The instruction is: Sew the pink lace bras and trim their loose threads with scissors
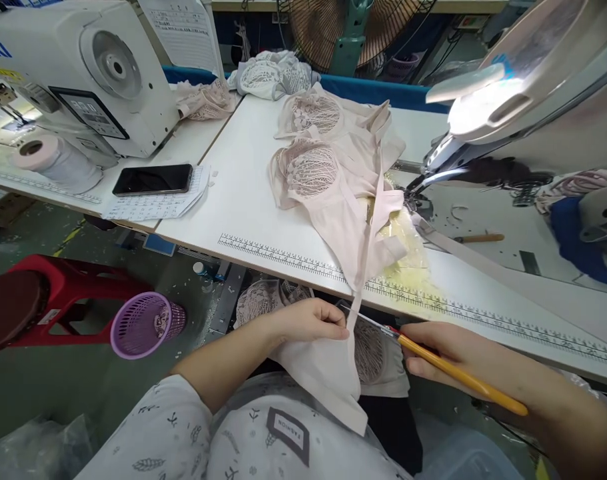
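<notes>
My left hand [314, 321] is closed in a pinch on a pale pink bra [323, 373] that hangs over my lap. My right hand [446, 343] grips a pair of scissors with an orange handle [463, 379]. Their blades point left and lie across a narrow pink elastic strip [359, 300], just right of my left fingertips. This strip runs up from the held bra to other pink lace bras [316, 172] heaped on the table. Whether the blades are apart is too small to tell.
A white sewing machine [128, 73] stands at the left, with a phone [153, 180] and thread cone [58, 163] near it. Another machine [523, 87] with a lit lamp is at right. A purple basket [143, 327] and red stool [78, 300] are on the floor.
</notes>
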A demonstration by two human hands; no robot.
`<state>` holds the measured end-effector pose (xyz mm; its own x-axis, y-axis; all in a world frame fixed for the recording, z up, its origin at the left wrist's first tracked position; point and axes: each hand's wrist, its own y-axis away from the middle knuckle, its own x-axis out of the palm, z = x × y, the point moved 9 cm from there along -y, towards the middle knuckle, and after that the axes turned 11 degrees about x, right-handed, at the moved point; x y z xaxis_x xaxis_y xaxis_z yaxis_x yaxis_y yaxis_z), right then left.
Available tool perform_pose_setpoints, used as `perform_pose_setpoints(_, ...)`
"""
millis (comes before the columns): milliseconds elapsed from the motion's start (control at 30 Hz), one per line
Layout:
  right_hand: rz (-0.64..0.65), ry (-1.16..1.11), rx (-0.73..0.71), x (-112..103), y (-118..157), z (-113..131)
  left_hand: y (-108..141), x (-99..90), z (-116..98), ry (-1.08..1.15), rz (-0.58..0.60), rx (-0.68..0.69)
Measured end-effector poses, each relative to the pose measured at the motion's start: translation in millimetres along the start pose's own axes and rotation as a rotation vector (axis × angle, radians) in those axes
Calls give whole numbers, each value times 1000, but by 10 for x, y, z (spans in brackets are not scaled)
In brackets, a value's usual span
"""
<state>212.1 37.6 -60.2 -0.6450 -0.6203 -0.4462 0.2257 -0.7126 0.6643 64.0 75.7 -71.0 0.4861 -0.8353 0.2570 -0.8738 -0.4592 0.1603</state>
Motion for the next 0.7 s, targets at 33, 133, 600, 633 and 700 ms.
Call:
perform_pose_setpoints(33,46,22,27,43,-9,-30,2,-15,-2,-12,3,7)
perform_pose_setpoints(133,18,9,92,38,-25,-103,8,-40,-20,-73,13,29)
perform_pose_setpoints(600,-433,-649,-187,550,55,26,80,219,-564,-902,-173,540)
perform_pose_setpoints(633,-500,-627,-178,544,84,5,91,237,-575,-976,-192,585)
perform_pose_setpoints(700,-636,-518,-180,477,176,1,116,278,-601,-1054,-223,686)
